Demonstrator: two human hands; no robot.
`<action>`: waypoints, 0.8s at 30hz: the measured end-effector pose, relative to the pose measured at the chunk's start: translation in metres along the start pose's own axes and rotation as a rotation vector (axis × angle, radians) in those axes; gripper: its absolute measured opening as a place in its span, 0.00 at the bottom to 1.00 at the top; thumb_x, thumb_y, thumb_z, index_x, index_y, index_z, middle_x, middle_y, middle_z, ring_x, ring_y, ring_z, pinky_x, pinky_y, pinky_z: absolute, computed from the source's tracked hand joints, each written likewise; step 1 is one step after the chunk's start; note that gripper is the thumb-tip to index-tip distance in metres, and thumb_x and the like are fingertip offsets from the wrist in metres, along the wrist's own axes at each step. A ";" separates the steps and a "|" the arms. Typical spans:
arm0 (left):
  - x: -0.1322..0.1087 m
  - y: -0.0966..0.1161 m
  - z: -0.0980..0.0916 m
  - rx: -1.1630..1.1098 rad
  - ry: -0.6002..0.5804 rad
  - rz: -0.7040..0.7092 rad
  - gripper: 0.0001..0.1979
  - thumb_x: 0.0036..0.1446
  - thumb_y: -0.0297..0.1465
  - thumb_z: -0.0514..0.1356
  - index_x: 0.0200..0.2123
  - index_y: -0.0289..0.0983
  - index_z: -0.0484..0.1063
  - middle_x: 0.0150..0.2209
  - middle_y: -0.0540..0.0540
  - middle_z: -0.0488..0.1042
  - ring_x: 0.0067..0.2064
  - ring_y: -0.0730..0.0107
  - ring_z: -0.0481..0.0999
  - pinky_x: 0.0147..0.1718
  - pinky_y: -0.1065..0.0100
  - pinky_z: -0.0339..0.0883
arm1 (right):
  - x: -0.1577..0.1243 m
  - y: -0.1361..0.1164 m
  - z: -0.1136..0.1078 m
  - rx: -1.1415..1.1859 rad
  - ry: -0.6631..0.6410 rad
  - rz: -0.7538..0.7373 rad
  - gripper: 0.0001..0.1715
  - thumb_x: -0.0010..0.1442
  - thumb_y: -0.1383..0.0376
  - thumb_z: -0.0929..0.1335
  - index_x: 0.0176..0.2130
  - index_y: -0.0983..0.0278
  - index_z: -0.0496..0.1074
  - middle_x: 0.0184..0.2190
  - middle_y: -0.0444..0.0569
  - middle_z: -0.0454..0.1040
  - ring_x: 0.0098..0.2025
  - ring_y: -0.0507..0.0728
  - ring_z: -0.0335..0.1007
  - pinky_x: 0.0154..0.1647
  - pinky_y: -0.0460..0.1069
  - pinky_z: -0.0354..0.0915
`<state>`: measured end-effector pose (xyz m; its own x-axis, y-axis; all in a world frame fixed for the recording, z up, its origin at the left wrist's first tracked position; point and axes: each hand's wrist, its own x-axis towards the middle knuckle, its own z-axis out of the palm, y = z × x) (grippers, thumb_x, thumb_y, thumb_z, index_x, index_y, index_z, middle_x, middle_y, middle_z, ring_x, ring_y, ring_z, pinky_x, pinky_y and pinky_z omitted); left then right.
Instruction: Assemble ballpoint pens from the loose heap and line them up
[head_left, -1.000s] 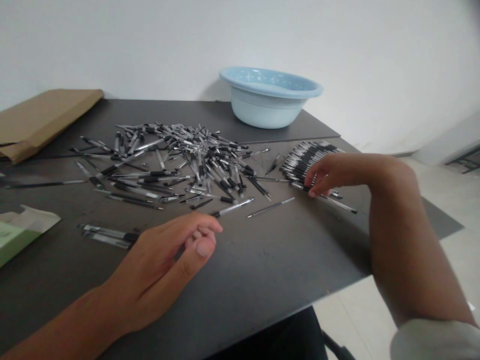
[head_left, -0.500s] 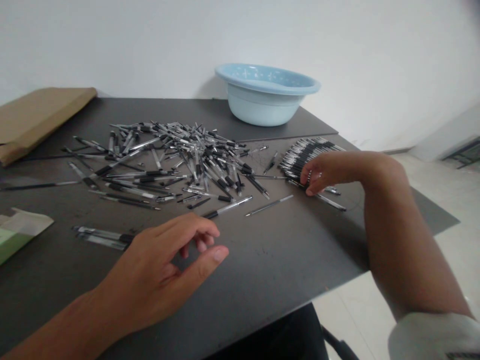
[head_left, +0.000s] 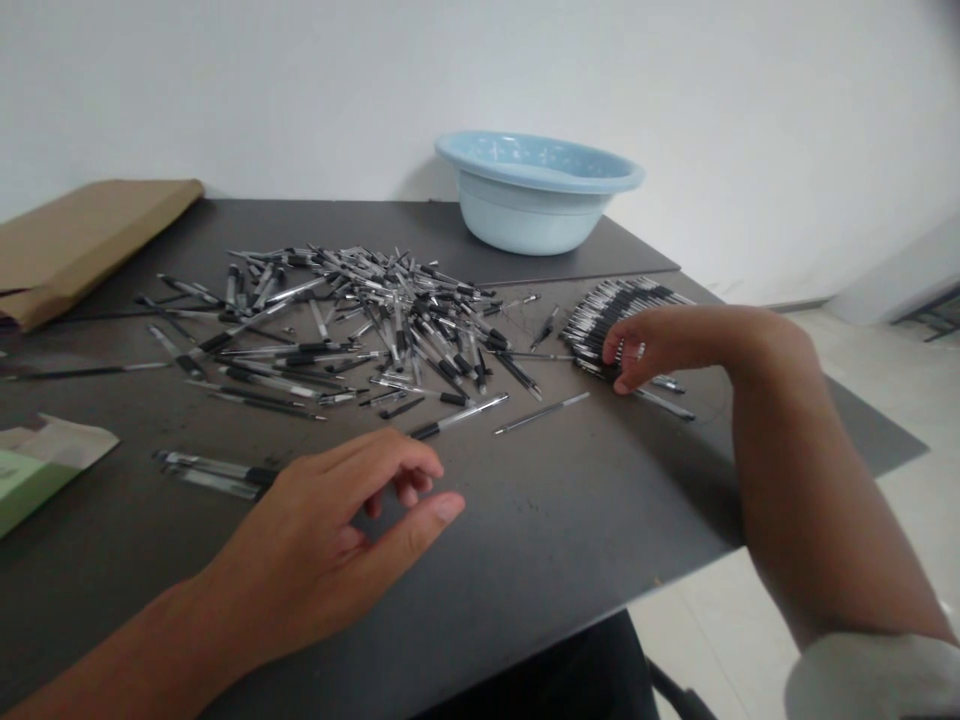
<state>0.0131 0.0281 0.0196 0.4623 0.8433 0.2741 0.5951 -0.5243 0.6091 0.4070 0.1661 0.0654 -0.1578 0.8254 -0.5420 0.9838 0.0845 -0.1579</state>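
My left hand hovers above the near part of the table, fingers curled loosely and apart from the thumb, with nothing between them. Just beyond its fingertips lies a pen with a black grip; a few clear pens lie by its wrist side. My right hand reaches down to a row of pens lined up side by side. Its thumb and fingers close around a pen at the near end of that row; the exact contact is partly hidden. A thin refill lies between the hands.
A large loose heap of pens and parts spreads over the dark table. Behind stands a light blue basin. To the left are a brown cardboard package and a green and white box. The table edge runs along the right.
The whole view has shifted slightly, so things appear a little further right and down. Both hands keep nearly the same pose and place over the table.
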 end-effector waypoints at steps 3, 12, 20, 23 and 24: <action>0.000 0.000 0.000 -0.007 0.015 0.015 0.09 0.68 0.42 0.63 0.39 0.44 0.77 0.33 0.53 0.81 0.30 0.70 0.78 0.31 0.69 0.69 | -0.002 -0.002 -0.001 0.007 0.002 -0.023 0.28 0.46 0.54 0.79 0.48 0.56 0.82 0.43 0.50 0.87 0.43 0.68 0.82 0.41 0.57 0.75; 0.002 0.002 -0.002 0.022 -0.008 0.047 0.09 0.69 0.41 0.63 0.37 0.44 0.77 0.32 0.53 0.81 0.30 0.69 0.78 0.31 0.68 0.68 | -0.007 -0.007 -0.001 0.052 -0.035 -0.016 0.26 0.47 0.56 0.77 0.47 0.56 0.81 0.43 0.50 0.86 0.44 0.68 0.83 0.42 0.57 0.75; 0.001 0.000 -0.002 0.038 -0.042 0.050 0.10 0.70 0.41 0.62 0.37 0.44 0.77 0.32 0.53 0.80 0.31 0.68 0.78 0.33 0.66 0.69 | -0.005 -0.002 0.000 0.046 -0.019 -0.013 0.24 0.45 0.58 0.77 0.45 0.55 0.83 0.42 0.49 0.87 0.44 0.69 0.83 0.40 0.58 0.75; 0.002 0.001 -0.003 0.055 -0.049 0.052 0.11 0.70 0.41 0.61 0.37 0.44 0.77 0.32 0.53 0.80 0.31 0.67 0.79 0.33 0.66 0.69 | -0.005 0.003 -0.001 0.047 -0.024 -0.017 0.24 0.45 0.58 0.77 0.45 0.55 0.83 0.42 0.49 0.87 0.45 0.69 0.83 0.41 0.57 0.75; 0.002 0.001 -0.003 0.058 -0.051 0.052 0.11 0.70 0.42 0.61 0.37 0.44 0.77 0.31 0.53 0.80 0.31 0.67 0.79 0.34 0.66 0.69 | -0.004 0.005 -0.001 0.048 -0.026 -0.021 0.25 0.46 0.57 0.77 0.46 0.55 0.83 0.42 0.48 0.87 0.45 0.68 0.83 0.41 0.57 0.75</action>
<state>0.0127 0.0295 0.0231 0.5256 0.8084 0.2649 0.6058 -0.5743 0.5507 0.4123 0.1634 0.0680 -0.1807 0.8092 -0.5591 0.9753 0.0738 -0.2084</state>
